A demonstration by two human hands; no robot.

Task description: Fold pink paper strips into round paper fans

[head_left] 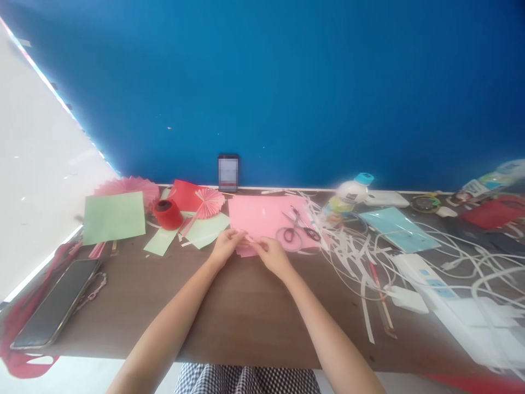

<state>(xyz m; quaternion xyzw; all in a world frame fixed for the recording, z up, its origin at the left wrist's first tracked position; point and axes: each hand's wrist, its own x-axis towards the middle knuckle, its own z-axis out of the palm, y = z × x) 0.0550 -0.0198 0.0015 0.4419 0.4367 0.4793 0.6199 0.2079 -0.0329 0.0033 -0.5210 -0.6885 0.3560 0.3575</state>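
My left hand (226, 244) and my right hand (272, 255) meet at the near edge of a pink paper sheet (256, 210). Both pinch a small pink paper strip (248, 238) between thumb and fingers, one hand at each end. The strip is partly hidden by the fingertips, so its folds cannot be made out. Scissors (301, 223) with dark handles lie on the pink sheet, right of my hands. Left of them are a pink pleated paper rosette (209, 203), pale green paper pieces (210, 227) and a red roll-shaped object (167, 214).
A phone (228, 172) leans against the blue wall. Another phone (57, 303) lies at the left. White paper strips (353, 249), a bottle (348, 194), a blue packet (400, 227), tangled cables and a power strip (430, 290) crowd the right side.
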